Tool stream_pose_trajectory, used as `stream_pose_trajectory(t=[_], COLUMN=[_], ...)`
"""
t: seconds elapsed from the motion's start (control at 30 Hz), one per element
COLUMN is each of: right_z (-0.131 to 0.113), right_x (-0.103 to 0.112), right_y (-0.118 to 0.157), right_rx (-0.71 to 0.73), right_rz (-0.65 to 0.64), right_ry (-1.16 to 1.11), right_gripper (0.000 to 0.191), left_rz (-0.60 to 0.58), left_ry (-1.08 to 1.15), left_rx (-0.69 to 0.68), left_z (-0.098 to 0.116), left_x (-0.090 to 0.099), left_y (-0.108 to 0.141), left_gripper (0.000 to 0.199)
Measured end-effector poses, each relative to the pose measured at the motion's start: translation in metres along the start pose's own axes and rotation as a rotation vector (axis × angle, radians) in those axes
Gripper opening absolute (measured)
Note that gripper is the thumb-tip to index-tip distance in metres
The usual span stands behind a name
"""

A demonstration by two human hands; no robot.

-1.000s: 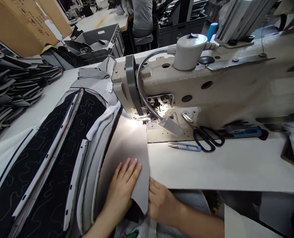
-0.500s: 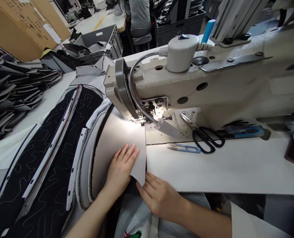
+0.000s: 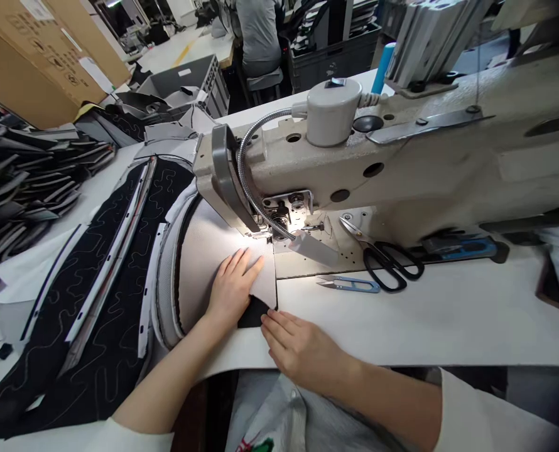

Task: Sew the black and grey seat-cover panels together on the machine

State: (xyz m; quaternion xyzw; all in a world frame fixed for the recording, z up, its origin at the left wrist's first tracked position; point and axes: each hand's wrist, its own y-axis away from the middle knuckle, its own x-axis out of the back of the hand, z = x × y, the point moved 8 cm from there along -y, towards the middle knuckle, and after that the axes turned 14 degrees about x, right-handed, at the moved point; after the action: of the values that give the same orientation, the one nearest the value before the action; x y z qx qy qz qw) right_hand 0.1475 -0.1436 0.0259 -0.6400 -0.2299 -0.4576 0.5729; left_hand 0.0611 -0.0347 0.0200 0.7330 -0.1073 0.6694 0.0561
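Observation:
A light grey fabric panel (image 3: 208,257) with a dark layer under it lies on the sewing machine bed, its right edge running under the lit needle area of the sewing machine (image 3: 345,157). My left hand (image 3: 235,282) rests flat on the panel, fingers spread a little and pointing at the presser foot. At the panel's near right corner, my right hand (image 3: 298,345) has its thumb and fingers closed on the edge of the fabric. The needle itself is hidden behind the lamp's flexible metal tube (image 3: 249,163).
Black-handled scissors (image 3: 387,257) and blue thread snips (image 3: 350,284) lie right of the fabric. Black quilted pieces (image 3: 105,276) spread over the left side. Behind are stacked dark pieces (image 3: 20,182), a grey crate (image 3: 189,81), a cardboard box (image 3: 53,56) and a seated person (image 3: 259,37).
The fabric panel has moved away from me, farther under the machine head, and both hands have gone forward with it. More of the dark under-layer shows at the near corner.

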Motion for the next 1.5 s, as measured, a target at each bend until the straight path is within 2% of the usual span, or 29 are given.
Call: stream_pose_trajectory(t=[0.13,0.23,0.3,0.4,0.47,0.6,0.87,1.2,1.5], right_z=[0.014,0.023,0.025,0.026,0.026,0.029,0.048,0.050,0.051], right_x=[-0.001,-0.001,-0.001,0.000,0.000,-0.003,-0.011,-0.013,-0.014], right_y=[-0.007,-0.010,-0.011,-0.010,-0.009,-0.010,-0.011,-0.008,-0.007], right_rx=[0.013,-0.002,-0.011,-0.017,-0.022,-0.041,-0.174,-0.208,-0.229], right_rz=[-0.051,-0.042,-0.022,0.006,0.010,-0.019,-0.091,-0.104,-0.126], right_ry=[0.014,0.013,0.003,-0.006,-0.013,-0.028,-0.045,-0.123,-0.157], right_gripper=[0.032,0.034,0.036,0.035,0.034,0.034,0.040,0.042,0.040], left_rz=[0.053,0.116,0.178,0.241,0.252,0.263,0.302,0.406,0.320], left_ry=[-0.005,0.028,0.095,0.219,0.259,0.265,0.235,0.150,0.273], left_rx=[-0.019,-0.066,-0.201,-0.511,-0.607,-0.570,-0.486,-0.513,-0.408], left_z=[-0.002,-0.006,-0.005,-0.001,-0.003,-0.008,-0.013,-0.020,-0.033], left_x=[-0.003,-0.001,0.003,0.012,0.014,0.014,0.011,0.008,-0.001], left_y=[-0.017,-0.024,-0.019,0.004,0.015,0.012,-0.021,-0.059,-0.098], left_gripper=[0.066,0.063,0.055,0.038,0.031,0.026,0.022,0.028,0.026])
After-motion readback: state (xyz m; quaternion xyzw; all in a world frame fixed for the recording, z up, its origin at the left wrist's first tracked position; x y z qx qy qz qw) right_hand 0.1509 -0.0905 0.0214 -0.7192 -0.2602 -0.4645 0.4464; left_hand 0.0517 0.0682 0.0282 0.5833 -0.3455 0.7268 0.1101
